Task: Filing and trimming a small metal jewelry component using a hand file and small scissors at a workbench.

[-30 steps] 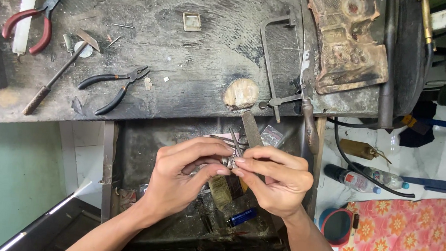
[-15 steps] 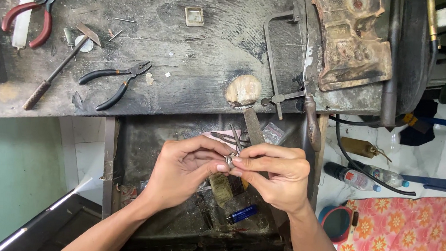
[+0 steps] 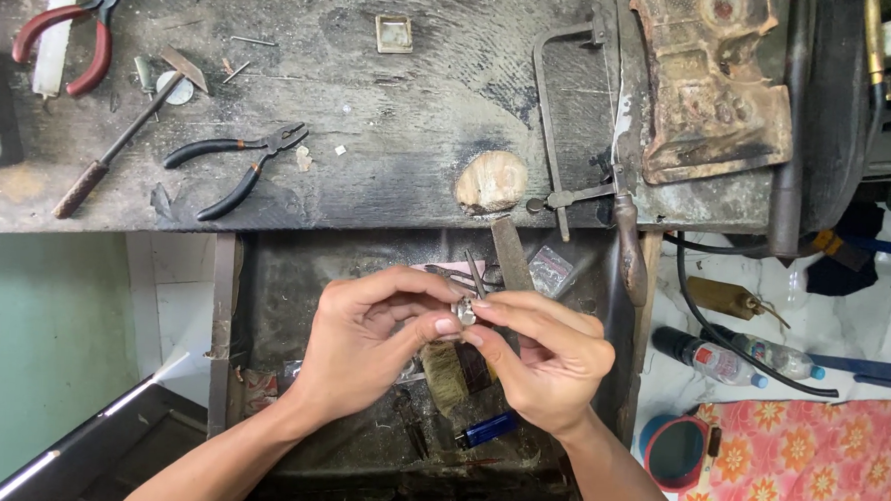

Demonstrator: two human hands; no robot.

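My left hand (image 3: 366, 342) and my right hand (image 3: 541, 360) meet over an open dark drawer (image 3: 260, 373) below the workbench. Between the fingertips of both hands sits a small silvery ring-like metal piece (image 3: 463, 310), pinched from each side. Beneath my hands in the drawer lie a brush with tan bristles (image 3: 445, 371), a blue lighter (image 3: 488, 430), thin tweezers (image 3: 477, 272) and a flat file (image 3: 511, 255).
The scorched workbench (image 3: 391, 128) carries black pliers (image 3: 234, 166), red-handled pliers (image 3: 70, 24), a small hammer (image 3: 120, 146), a square metal frame (image 3: 394, 33), a jeweller's saw (image 3: 572, 116), a worn wooden peg (image 3: 492, 180) and a rusty block (image 3: 713, 82). Bottles (image 3: 721, 358) and a red-rimmed bowl (image 3: 677, 451) sit on the floor at right.
Both hands have drifted slightly lower in view, still pinching the small metal piece; the fingers have shifted a little around it.
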